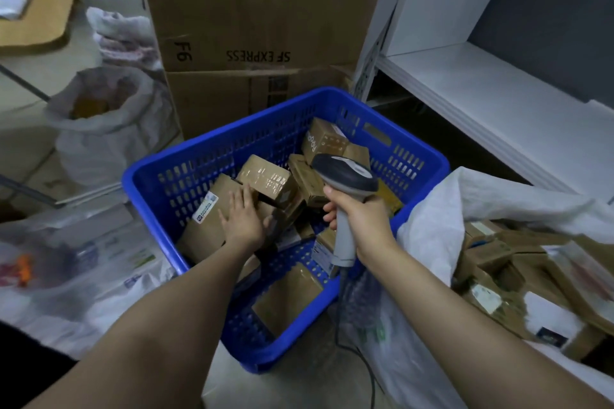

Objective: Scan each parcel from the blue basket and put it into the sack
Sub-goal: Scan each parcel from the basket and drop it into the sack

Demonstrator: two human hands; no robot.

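Head view: left hand (242, 221) lies flat, fingers straight, on a labelled brown parcel (203, 232) at the left side of the blue basket (146, 173); it has no grip on it yet. Right hand (363, 221) wraps the scanner (345, 173) handle, its head over the basket. Best next: curl fingers round the parcel's edge, lift it label-up under the scanner, then carry it right to the sack (428, 236).

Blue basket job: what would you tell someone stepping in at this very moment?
Left hand rests flat on a brown cardboard parcel with a white label inside the blue plastic basket.
Right hand grips the grey handheld scanner above the basket.
Done: several parcels already lie in the white woven sack on the right.
Left: lift this parcel, scan it, sack it; many more wait in the basket.
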